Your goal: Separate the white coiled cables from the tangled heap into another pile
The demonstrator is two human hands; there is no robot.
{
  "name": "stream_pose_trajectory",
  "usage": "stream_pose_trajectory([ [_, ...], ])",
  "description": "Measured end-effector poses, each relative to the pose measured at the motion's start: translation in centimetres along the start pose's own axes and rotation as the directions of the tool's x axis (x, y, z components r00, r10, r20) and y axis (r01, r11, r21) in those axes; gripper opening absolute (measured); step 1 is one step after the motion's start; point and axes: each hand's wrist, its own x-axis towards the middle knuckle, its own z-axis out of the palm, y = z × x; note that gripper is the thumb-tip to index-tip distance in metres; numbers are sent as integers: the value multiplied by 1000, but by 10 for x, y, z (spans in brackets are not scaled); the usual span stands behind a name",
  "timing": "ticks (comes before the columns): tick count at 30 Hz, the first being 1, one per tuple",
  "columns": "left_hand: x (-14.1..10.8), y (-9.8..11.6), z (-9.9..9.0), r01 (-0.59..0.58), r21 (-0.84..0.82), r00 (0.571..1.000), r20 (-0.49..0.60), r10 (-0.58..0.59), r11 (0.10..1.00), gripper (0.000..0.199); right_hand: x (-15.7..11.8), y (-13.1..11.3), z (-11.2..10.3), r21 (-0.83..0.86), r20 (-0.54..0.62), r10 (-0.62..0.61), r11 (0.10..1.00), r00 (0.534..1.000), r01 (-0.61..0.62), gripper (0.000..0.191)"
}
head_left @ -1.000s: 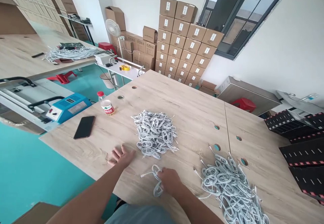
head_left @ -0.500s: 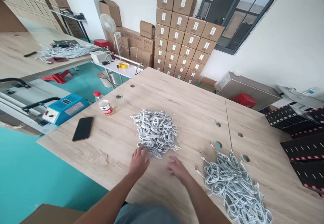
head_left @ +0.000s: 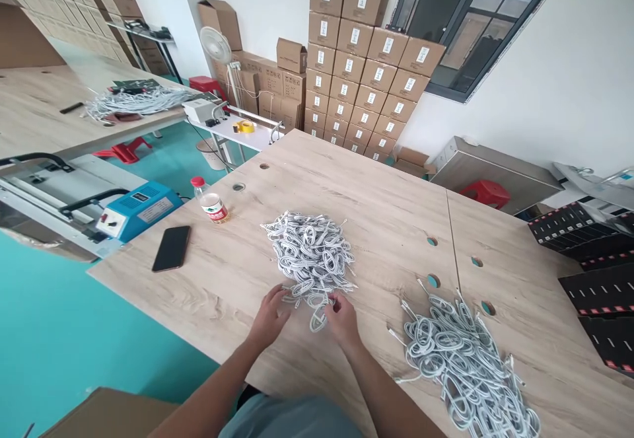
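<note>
A heap of coiled white-grey cables (head_left: 313,250) lies on the wooden table in front of me. At its near edge, my right hand (head_left: 343,320) pinches one coiled cable (head_left: 318,319) between thumb and fingers; the loop hangs out toward me. My left hand (head_left: 269,320) is at the heap's near left edge, thumb and fingers apart, fingertips touching the outer cables. A second, looser heap of coiled cables (head_left: 465,365) is on the table to the right of my right arm.
On the table's left lie a black phone (head_left: 171,248) and a bottle with a red cap (head_left: 212,205). A blue machine (head_left: 141,208) stands beyond the left edge. Black trays (head_left: 599,292) are at the right. Stacked cartons (head_left: 361,61) rise behind the table (head_left: 376,193), which has several round holes.
My right hand has moved to the heap's near edge and taken hold of a coiled cable, drawing it slightly toward me. My left hand stays by the heap.
</note>
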Motion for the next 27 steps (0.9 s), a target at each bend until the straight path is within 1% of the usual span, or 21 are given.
stream_pose_trajectory([
  [2, 13, -4, -3, 25, -21, 1000, 2, -25, 999, 43, -8, -10, -21, -24, 50, -128, 991, 990, 130, 35],
  [3, 20, -5, -5, 34, -30, 999, 1, -34, 999, 41, -11, -14, -33, -29, 59, -158, 987, 986, 160, 36],
  [5, 32, -7, -10, 56, -39, 998, -12, -57, 998, 40, -18, -19, -63, -54, 26, -161, 985, 987, 162, 36],
  [7, 40, -10, -16, 86, -35, 996, -33, -87, 996, 41, -23, -19, -100, -74, -49, -117, 991, 992, 113, 36],
  [9, 43, -13, -20, 111, -19, 993, -44, -111, 994, 42, -27, -12, -141, -41, -127, -47, 998, 991, 42, 38],
  [13, 39, -19, -16, 106, 17, 994, -5, -106, 994, 42, -31, 13, -228, 108, -227, 99, 991, 969, -75, 39],
  [15, 37, -22, -13, 97, 35, 995, 11, -98, 995, 43, -32, 26, -272, 148, -259, 153, 982, 954, -117, 38],
  [16, 37, -24, -13, 96, 47, 995, 12, -96, 994, 43, -32, 31, -293, 117, -288, 174, 982, 942, -146, 39],
  [17, 37, -25, -14, 96, 60, 995, 8, -97, 994, 44, -32, 35, -312, 34, -333, 187, 982, 924, -186, 41],
  [18, 37, -27, -15, 96, 75, 995, 2, -97, 993, 44, -30, 37, -327, -100, -390, 177, 967, 903, -233, 43],
  [19, 38, -28, -17, 95, 90, 995, -5, -95, 991, 45, -28, 37, -336, -265, -450, 138, 923, 882, -279, 47],
  [20, 38, -28, -18, 90, 106, 996, -7, -90, 990, 46, -24, 36, -336, -425, -494, 67, 851, 867, -308, 49],
  [21, 39, -27, -19, 78, 118, 997, -2, -78, 990, 47, -19, 33, -327, -558, -500, -22, 772, 866, -303, 51],
  [22, 39, -25, -18, 56, 126, 998, 14, -59, 990, 49, -13, 30, -308, -660, -456, -109, 707, 883, -254, 51],
  [23, 39, -21, -16, 28, 130, 999, 37, -33, 991, 50, -7, 25, -280, -728, -380, -188, 664, 906, -168, 51],
  [24, 38, -17, -13, -3, 131, 998, 63, -6, 991, 52, -1, 20, -243, -772, -238, -231, 634, 943, -40, 50],
  [25, 38, -13, -9, -28, 131, 996, 86, 17, 991, 53, 4, 14, -202, -795, -64, -250, 598, 966, 102, 50],
  [26, 38, -9, -5, -45, 134, 994, 102, 31, 990, 54, 9, 9, -159, -795, 102, -264, 558, 959, 238, 55],
  [27, 38, -5, -1, -50, 140, 993, 109, 35, 989, 53, 12, 3, -117, -791, 223, -253, 518, 941, 327, 63],
])
